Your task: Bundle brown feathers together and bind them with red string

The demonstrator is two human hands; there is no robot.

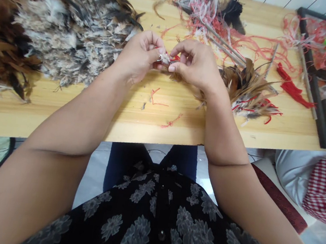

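Black flowered clothing (155,222) fills the foreground, with two bare forearms reaching forward over the worktop (139,114). Both hands meet above its middle, fingers curled nearly closed. Left hand (140,56) pinches a small white feather tuft (165,58) between thumb and fingertips. Right hand (194,63) touches the same tuft, pinching red string (175,58) beside it. Left of the hands lies a large feather pile (48,29); right of them, brown feathers (247,85) tied with red.

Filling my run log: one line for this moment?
left hand: pinching small white feather tuft | right hand: pinching red string | pale wooden table
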